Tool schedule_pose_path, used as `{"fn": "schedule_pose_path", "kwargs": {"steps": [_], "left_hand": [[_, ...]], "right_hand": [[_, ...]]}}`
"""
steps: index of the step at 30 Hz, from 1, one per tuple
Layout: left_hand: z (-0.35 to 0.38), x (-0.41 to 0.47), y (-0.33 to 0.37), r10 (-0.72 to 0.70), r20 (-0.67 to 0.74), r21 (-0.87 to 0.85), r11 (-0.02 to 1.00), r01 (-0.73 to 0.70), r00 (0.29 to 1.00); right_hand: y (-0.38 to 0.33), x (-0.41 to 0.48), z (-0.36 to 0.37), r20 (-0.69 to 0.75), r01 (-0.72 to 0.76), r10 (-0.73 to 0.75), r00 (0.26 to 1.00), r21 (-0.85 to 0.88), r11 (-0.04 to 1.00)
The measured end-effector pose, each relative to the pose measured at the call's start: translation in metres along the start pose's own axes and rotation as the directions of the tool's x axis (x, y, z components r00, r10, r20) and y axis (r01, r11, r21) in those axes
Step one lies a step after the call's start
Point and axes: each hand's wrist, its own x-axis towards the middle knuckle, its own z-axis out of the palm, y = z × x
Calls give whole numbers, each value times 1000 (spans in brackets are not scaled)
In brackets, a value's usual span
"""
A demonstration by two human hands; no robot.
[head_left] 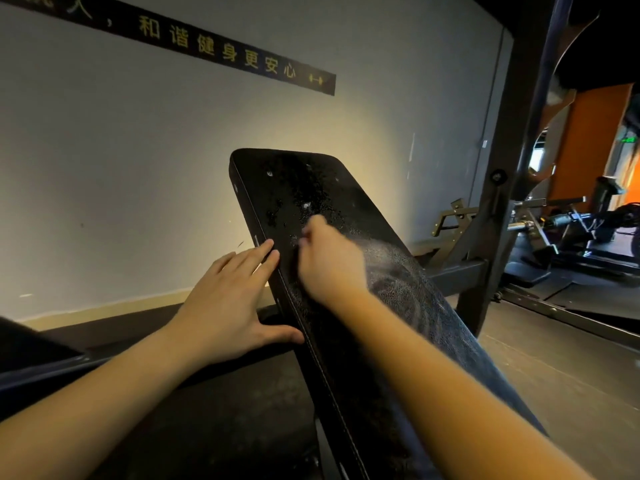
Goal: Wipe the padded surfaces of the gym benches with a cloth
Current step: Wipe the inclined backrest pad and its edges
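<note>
A black padded bench back [391,306] slants up and away from me in the middle of the view. Its upper half is speckled with wet droplets, and a hazy smear lies beside my right hand. My right hand [329,261] presses on the pad with fingers curled; only a pale sliver of what may be a cloth [313,221] shows at the fingertips. My left hand [228,306] rests flat against the pad's left edge, fingers apart, thumb hooked on the side.
A grey wall with a dark lettered strip [221,50] stands close behind. A dark metal rack upright [502,209] rises at the right, with other gym machines [568,230] beyond it. Another dark pad edge [31,344] shows at the lower left.
</note>
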Motion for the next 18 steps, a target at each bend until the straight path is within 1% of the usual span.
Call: {"fn": "schedule_pose_path", "kwargs": {"steps": [2,3,4,5,7,9,10,11,12,13,14,15,16,18], "left_hand": [[0,0,-3,12,-6,6,1000,-12,1000],[1,-1,-3,16,-10,0,1000,-16,1000],[3,-1,-3,18,-10,-4,1000,-19,1000],[5,-1,-3,18,-9,-9,1000,-18,1000],[7,-2,-1,9,-3,-27,1000,-10,1000],[5,-1,0,6,6,-27,1000,-6,1000],[4,-1,0,5,15,-15,1000,-5,1000],[2,-1,1,2,24,-3,1000,-2,1000],[-1,-1,3,-3,33,4,1000,3,999],[-3,-1,4,-7,40,9,1000,7,999],[-6,-1,6,-10,50,18,1000,9,999],[-8,-1,7,-14,64,31,999,12,998],[-11,-1,7,-19,80,41,999,15,997],[-15,-1,8,-29,103,45,999,25,994]], "right_hand": [[-17,-49,-12,26,194,-196,980,56,979],[-11,-75,-19,21,255,-257,966,65,965],[5,-100,-27,17,282,-283,959,64,957],[24,-120,-35,15,267,-268,963,54,962],[73,-127,-45,-12,141,-142,990,-25,990],[116,-94,-45,-23,-40,37,999,-158,987],[130,-72,-43,-28,-136,133,991,-219,966],[136,-49,-43,-39,-220,217,975,-263,939],[134,-27,-39,-55,-284,280,958,-271,920],[124,-9,-35,-71,-321,314,947,-251,913],[107,5,-26,-78,-323,313,946,-219,921],[84,13,-20,-75,-290,281,957,-174,941],[58,11,-14,-65,-223,216,974,-124,967],[13,-18,-10,-6,-22,22,1000,-12,1000]]}}
